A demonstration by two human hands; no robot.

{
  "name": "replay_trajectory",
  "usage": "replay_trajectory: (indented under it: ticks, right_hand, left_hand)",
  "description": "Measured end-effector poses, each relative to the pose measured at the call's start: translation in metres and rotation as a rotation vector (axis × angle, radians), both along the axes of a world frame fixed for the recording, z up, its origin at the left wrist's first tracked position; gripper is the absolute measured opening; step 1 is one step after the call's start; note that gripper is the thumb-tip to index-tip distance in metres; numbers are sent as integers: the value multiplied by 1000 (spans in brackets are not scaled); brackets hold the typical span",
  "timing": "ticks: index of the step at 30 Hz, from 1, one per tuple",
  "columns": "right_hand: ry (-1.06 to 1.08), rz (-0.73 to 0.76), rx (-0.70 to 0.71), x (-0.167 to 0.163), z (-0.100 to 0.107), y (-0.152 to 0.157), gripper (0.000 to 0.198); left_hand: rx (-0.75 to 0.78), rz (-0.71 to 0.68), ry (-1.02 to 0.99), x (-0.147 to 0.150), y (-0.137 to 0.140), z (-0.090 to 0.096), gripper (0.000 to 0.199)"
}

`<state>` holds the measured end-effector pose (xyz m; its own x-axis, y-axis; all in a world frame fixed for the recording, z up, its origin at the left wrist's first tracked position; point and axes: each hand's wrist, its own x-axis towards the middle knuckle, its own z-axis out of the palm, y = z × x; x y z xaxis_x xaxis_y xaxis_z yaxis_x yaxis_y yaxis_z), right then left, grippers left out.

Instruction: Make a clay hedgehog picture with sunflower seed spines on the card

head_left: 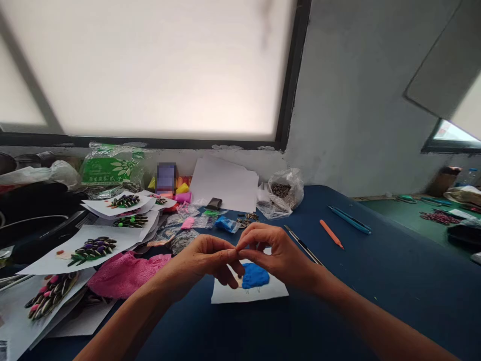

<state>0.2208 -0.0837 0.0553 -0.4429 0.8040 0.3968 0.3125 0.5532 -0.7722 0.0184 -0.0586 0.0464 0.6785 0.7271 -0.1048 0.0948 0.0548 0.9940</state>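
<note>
My left hand (210, 258) and my right hand (271, 245) meet fingertip to fingertip above a small white paper (276, 291). Both are closed in a pinch; whatever lies between the tips is too small to make out. On the paper, a flattened patch of blue clay (256, 277) has short pencilled legs drawn beneath it. A pale beige clay piece (239, 282) adjoins its left side, partly covered by my left fingers. Just behind my hands lie loose sunflower seeds (248, 218) and a packet of blue clay (226, 224).
Finished seed pictures (93, 249) are stacked at the left beside a pink cloth (128, 275). To the right lie a slim metal tool (303, 244), an orange pen (331, 234) and blue tweezers (349, 219). A bag of seeds (281, 190) stands near the wall.
</note>
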Motion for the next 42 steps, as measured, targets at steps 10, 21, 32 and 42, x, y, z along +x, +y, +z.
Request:
replay_trajectory:
  ticks: [10,21,32,42]
  right_hand:
    - [46,-85,107,-4,-2,-1,7]
    - [-1,-103,127,-7,-6,-6,21]
    - [193,-48,-215,-15,-5,-12,32]
    - [214,-85,-332,-3,-4,2,48]
  left_hand:
    - [-51,85,-66,1,2,-4,38]
    - [-86,162,-158,2,4,-6,37]
    - [-69,361,-273,1,6,-5,32]
    - [25,49,-118,5,-5,2,33]
